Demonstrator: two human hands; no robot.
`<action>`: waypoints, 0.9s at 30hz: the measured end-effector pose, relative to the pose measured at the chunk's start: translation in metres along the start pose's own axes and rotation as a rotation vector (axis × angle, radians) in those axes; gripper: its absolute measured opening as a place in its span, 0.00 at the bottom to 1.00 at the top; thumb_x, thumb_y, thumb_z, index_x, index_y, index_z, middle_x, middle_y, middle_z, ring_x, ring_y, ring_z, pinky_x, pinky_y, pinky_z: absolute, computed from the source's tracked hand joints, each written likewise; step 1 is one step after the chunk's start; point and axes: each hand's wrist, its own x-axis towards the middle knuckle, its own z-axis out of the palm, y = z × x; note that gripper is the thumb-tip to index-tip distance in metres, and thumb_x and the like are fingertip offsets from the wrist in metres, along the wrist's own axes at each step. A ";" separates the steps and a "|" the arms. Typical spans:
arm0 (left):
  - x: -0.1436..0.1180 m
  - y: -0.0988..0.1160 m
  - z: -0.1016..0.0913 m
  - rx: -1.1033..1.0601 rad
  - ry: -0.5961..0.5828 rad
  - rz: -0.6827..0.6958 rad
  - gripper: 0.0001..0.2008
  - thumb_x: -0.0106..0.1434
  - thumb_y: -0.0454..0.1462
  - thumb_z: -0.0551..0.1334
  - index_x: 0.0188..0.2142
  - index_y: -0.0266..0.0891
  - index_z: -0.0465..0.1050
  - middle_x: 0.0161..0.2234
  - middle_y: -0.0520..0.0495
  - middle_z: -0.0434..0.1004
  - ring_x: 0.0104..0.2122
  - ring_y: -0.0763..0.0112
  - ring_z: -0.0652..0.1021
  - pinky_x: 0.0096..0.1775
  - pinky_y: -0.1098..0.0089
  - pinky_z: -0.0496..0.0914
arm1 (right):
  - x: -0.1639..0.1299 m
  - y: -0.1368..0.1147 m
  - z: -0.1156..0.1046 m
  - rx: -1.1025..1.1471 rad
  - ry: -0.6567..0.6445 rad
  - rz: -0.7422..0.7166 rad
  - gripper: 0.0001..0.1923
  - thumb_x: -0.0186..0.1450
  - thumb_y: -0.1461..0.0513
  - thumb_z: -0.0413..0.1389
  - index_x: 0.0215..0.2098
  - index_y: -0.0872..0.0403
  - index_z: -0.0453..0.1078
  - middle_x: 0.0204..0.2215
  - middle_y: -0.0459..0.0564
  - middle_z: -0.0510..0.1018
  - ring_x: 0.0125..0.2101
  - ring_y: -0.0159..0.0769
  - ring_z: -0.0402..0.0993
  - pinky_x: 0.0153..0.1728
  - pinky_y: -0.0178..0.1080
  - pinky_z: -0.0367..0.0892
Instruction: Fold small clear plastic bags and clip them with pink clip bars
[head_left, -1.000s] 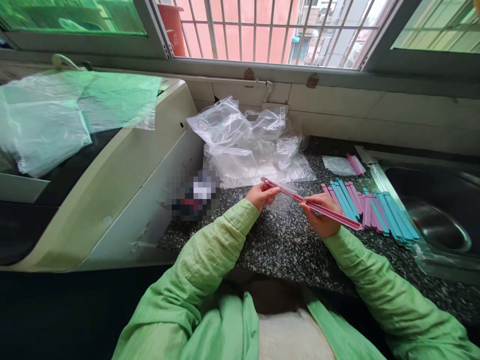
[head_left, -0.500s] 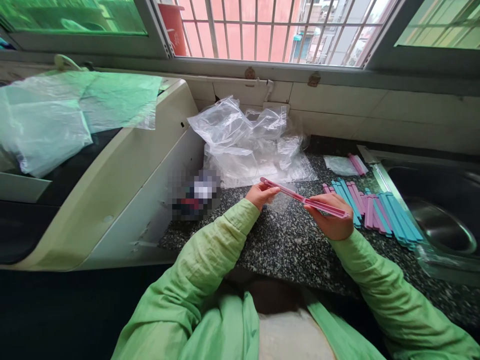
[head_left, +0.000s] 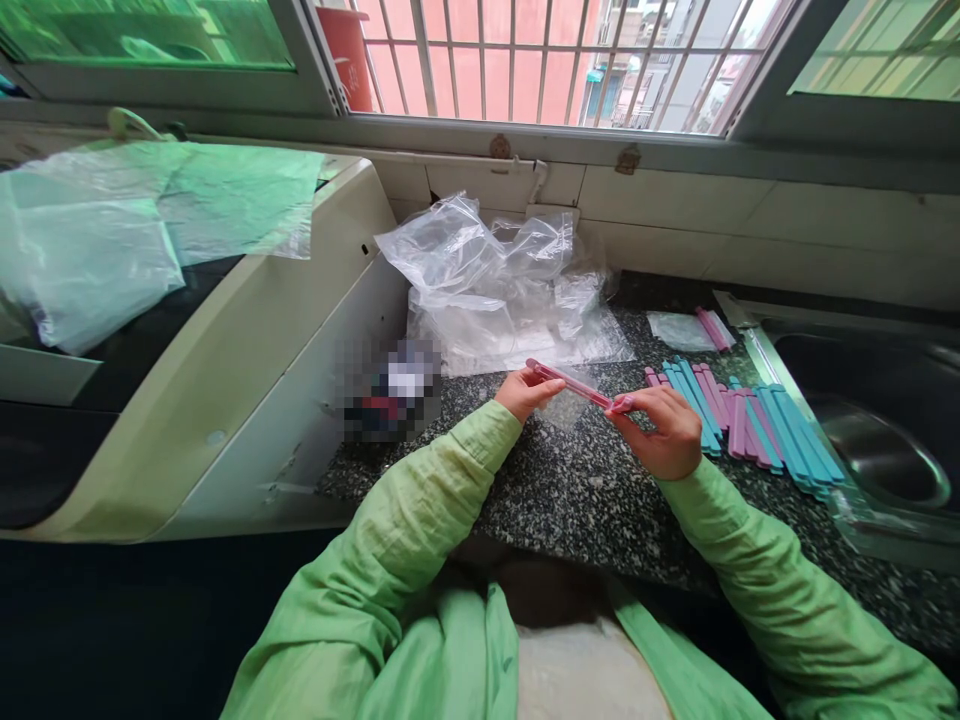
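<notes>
Pink plastic clip (head_left: 574,384) is held up between the two hands, above the speckled dark surface (head_left: 570,490) and in front of the heap of clear plastic bags (head_left: 480,270). It is slanted, its left end being farther from the body and its right end nearer. By the left hand (head_left: 529,394) the clip is pinched near its left end, with the thumb laid along the near side and the fingers tucked behind; a short tip is left showing past the grip. By the right hand (head_left: 664,430) the other end is gripped between thumb and forefinger, which are pressed close together, while the remaining fingers are curled in toward the palm. Neither hand is spread, and the grips are set apart, so that the middle of the clip is left uncovered between them. Just beyond the right hand, pink and blue strips (head_left: 799,430) are laid side by side in a loose row, the rightmost ones close to the sink (head_left: 765,348). Behind that row, a small clear packet (head_left: 679,332) is seen, with short pink and white pieces (head_left: 712,327) at its right end. To the left, a pale appliance (head_left: 307,285) is partly covered by a plastic sheet (head_left: 240,200).
</notes>
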 end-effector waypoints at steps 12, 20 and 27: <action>-0.004 0.003 0.003 0.044 0.013 0.034 0.20 0.34 0.45 0.71 0.22 0.32 0.72 0.11 0.58 0.60 0.14 0.85 0.58 0.19 0.76 0.49 | -0.003 0.002 0.004 -0.016 -0.023 -0.001 0.04 0.56 0.63 0.58 0.31 0.52 0.69 0.24 0.46 0.76 0.26 0.33 0.71 0.30 0.37 0.65; -0.009 0.011 0.010 0.050 0.026 0.042 0.16 0.34 0.42 0.71 0.20 0.32 0.73 0.13 0.56 0.63 0.17 0.83 0.61 0.22 0.75 0.54 | -0.003 0.003 0.007 -0.051 -0.039 -0.010 0.04 0.57 0.61 0.57 0.32 0.52 0.70 0.24 0.47 0.76 0.26 0.34 0.70 0.30 0.38 0.66; -0.012 0.012 0.014 0.027 0.034 0.055 0.17 0.32 0.43 0.71 0.18 0.32 0.71 0.12 0.59 0.60 0.16 0.84 0.59 0.22 0.75 0.54 | -0.003 0.003 0.009 -0.056 -0.033 -0.035 0.05 0.57 0.62 0.57 0.33 0.53 0.71 0.25 0.47 0.75 0.26 0.34 0.69 0.30 0.38 0.65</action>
